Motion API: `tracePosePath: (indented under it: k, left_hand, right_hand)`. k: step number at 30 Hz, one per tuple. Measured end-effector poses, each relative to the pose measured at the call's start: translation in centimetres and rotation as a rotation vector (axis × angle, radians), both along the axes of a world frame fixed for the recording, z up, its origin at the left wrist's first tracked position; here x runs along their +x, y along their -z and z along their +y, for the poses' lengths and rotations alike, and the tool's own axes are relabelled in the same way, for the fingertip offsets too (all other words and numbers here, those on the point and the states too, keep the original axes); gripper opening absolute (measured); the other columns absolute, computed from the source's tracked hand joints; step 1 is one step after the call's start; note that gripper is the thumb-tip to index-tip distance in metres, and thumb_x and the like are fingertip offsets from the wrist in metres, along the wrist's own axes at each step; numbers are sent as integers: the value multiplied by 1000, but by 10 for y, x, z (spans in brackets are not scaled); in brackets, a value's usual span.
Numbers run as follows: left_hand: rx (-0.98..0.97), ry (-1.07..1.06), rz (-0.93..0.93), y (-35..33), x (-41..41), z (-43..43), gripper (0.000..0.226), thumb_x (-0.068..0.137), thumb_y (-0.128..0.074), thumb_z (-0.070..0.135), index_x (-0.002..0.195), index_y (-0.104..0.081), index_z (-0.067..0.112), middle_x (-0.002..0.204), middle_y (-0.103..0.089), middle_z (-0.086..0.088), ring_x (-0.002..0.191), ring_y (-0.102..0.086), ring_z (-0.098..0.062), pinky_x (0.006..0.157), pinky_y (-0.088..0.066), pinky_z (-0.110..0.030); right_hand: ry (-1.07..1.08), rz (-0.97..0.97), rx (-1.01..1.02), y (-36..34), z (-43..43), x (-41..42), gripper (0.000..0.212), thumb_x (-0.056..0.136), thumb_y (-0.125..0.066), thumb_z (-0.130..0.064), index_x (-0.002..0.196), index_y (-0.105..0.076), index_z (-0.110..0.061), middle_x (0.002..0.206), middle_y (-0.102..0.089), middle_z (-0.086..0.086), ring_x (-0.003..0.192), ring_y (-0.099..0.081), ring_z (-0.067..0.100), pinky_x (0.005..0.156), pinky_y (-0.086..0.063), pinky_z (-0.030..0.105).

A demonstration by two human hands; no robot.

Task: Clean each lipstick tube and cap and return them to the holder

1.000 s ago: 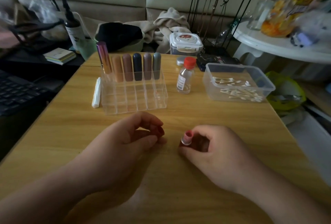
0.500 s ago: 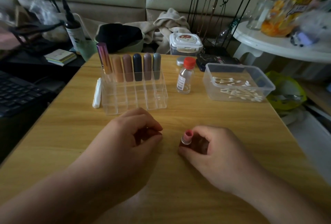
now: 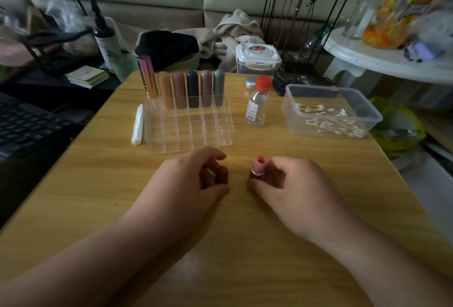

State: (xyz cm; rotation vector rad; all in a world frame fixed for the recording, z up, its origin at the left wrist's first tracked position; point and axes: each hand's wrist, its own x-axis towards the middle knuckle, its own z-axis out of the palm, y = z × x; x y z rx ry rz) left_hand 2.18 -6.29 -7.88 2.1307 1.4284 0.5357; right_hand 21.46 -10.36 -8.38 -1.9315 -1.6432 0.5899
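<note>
Two hands on the counter (image 3: 98,184), just in front of the holder (image 3: 191,135). Right hand (image 3: 299,191): fingers clamped on the tube (image 3: 258,168) base, pink tip up and bare. Left hand (image 3: 188,184): fingers curled round a dark cap (image 3: 223,176), mostly hidden. Likely step: cleaning the separated pair. Keep the tube upright, grip low, off the pink. Take a swab from the box (image 3: 367,113) right of the holder.

You are seeing a lipstick (image 3: 259,163) showing pink on top, dark brown below, and a cap (image 3: 223,176) showing dark red. Tubes (image 3: 192,88) in the clear holder (image 3: 188,135) are running iridescent purple-gold, tan, brown, navy, mauve, grey. The counter (image 3: 98,184) is showing yellow wood grain.
</note>
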Motion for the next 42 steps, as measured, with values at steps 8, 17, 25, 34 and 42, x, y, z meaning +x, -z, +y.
tracePosePath:
  k: [8, 17, 25, 34, 42]
  left_hand:
    - [-59, -8, 10, -13, -9, -1, 45, 80, -77, 36, 115, -52, 49, 93, -59, 25, 84, -57, 14, 62, -48, -4]
    - [188, -420, 75, -20, -77, 61, 20, 91, -67, 35, 109, -66, 29, 99, -60, 10, 85, -59, -9, 70, -46, -27]
    - [11, -429, 212, -1, -76, 82, 33, 92, -66, 28, 124, -57, 25, 96, -57, 12, 90, -57, -10, 77, -49, -28]
    - [232, -563, -86, -24, -133, 67, 45, 83, -73, 37, 122, -54, 28, 79, -66, 9, 75, -64, -23, 70, -55, -43]
    - [-87, -32, -409, -50, -35, -67, 26, 72, -84, 41, 95, -71, 42, 75, -71, 3, 67, -69, -21, 69, -57, -51]
  right_hand:
    - [25, -25, -68, -7, -1, -3, 21, 77, -78, -47, 91, -66, -36, 67, -61, -14, 61, -56, -6, 46, -37, 11]
    - [-25, 29, -99, -24, -15, 3, 91, 63, -85, -52, 137, -33, -46, 89, -65, -11, 53, -57, 12, 52, -51, 32]
    - [-60, 106, -105, -32, -20, 6, 95, 64, -87, -45, 139, -28, -51, 93, -63, -13, 59, -59, 29, 54, -55, 47]
    - [-78, 178, 182, -37, -20, 14, 62, 78, -78, -32, 133, -48, -32, 90, -66, -11, 57, -61, 13, 50, -53, 26]
    - [-216, 760, 95, -53, -46, -21, 28, 75, -77, -38, 94, -73, -18, 65, -66, -6, 55, -57, 3, 47, -42, 13]
